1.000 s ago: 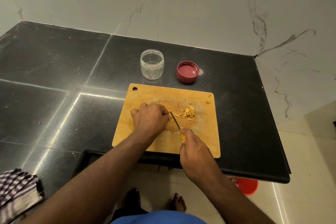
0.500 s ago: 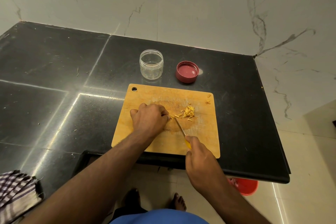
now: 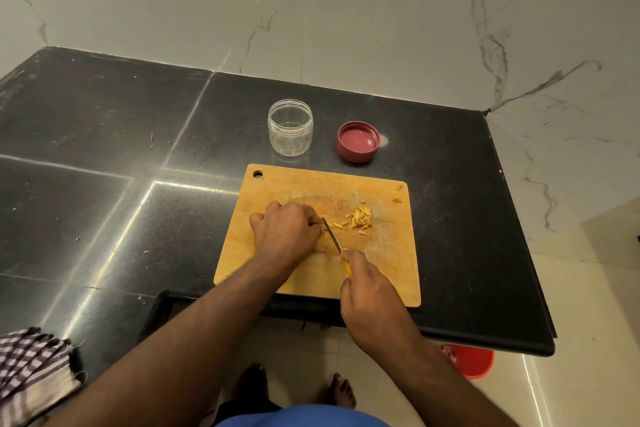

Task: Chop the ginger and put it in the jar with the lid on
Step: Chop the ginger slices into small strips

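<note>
Black counter (image 3: 104, 156), white stone wall behind. Left hand (image 3: 285, 232) fingers curled down on board (image 3: 311, 184), likely holding uncut ginger; piece hidden. Right hand (image 3: 367, 291) fingers wrapped round knife (image 3: 331, 235); blade beside left fingers. Cut ginger (image 3: 360, 218) right of blade. Jar (image 3: 290, 126), lid (image 3: 357, 141) behind board, jar empty. Step: chopping. Next: careful cuts close to fingers.

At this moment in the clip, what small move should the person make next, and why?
Probably another cut: bring the knife down beside the left hand, whose curled fingers seem to cover uncut ginger. The right hand grips the yellow handle, only a small pile of chopped ginger lies on the cutting board, and the jar is empty.
</note>
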Action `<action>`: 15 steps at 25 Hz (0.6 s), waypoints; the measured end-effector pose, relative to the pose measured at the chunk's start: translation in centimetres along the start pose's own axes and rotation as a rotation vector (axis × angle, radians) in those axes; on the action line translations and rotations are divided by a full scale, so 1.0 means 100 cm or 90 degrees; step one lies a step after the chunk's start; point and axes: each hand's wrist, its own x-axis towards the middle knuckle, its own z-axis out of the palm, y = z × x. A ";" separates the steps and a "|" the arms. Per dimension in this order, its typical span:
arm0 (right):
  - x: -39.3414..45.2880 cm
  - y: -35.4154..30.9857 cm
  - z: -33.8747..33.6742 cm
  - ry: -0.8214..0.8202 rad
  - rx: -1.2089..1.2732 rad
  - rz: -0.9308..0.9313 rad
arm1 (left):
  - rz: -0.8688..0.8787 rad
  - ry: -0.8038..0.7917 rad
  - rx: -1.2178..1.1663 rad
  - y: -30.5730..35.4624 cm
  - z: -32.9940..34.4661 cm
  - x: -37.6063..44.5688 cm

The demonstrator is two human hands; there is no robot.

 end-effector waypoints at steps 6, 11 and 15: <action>0.000 0.003 0.003 -0.017 -0.025 -0.005 | -0.006 0.002 0.000 0.000 0.001 0.001; -0.024 0.006 -0.004 -0.006 -0.007 0.005 | -0.008 0.001 -0.008 0.000 0.001 0.001; -0.020 0.003 -0.009 0.025 0.009 -0.003 | -0.005 -0.004 -0.005 -0.001 0.001 0.001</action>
